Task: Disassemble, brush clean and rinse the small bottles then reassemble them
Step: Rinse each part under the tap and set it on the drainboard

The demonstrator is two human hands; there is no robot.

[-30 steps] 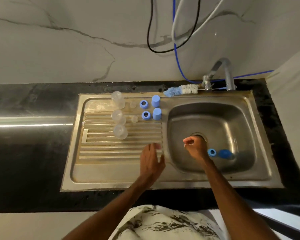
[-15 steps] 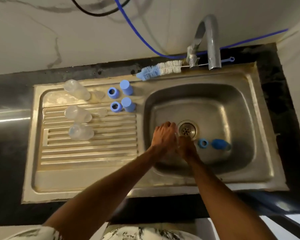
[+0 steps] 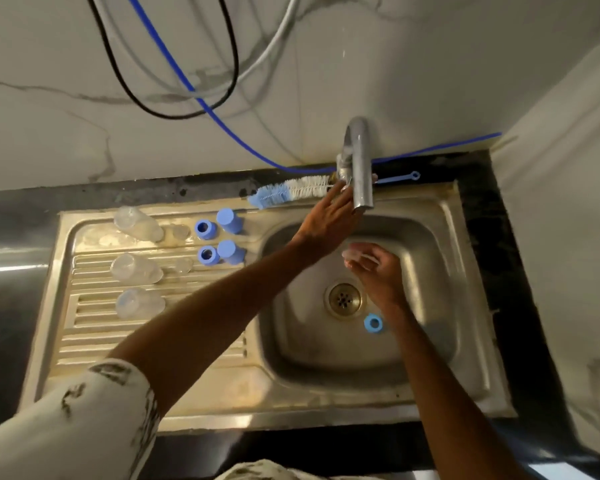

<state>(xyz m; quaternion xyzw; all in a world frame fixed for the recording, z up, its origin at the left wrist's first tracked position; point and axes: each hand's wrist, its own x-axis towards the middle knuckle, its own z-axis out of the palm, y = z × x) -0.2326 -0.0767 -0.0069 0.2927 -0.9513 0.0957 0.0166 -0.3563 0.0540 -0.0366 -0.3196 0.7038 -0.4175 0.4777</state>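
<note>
Clear plastic, seemingly a small bottle part (image 3: 353, 255), sits pinched in the right hand (image 3: 378, 273) beneath the tap (image 3: 360, 157) spout for rinsing; the left hand (image 3: 326, 220), fingers straight, touches the tap's base, probably to start water. Beside the right wrist a blue ring (image 3: 373, 322) waits in the sink (image 3: 440, 258); left of both hands, bottles (image 3: 137, 225) and blue caps (image 3: 230, 220) drain.

left hand (image 3: 326, 220): out of the sink basin (image 3: 430, 306), up to the tap (image 3: 359, 161), straight fingers at its base | right hand (image 3: 378, 271): lifted from beside the drain (image 3: 343, 299) to below the tap, fingers round a blurred clear piece (image 3: 354, 255) | blue cap beside the blue ring (image 3: 373, 322): no longer seen
</note>
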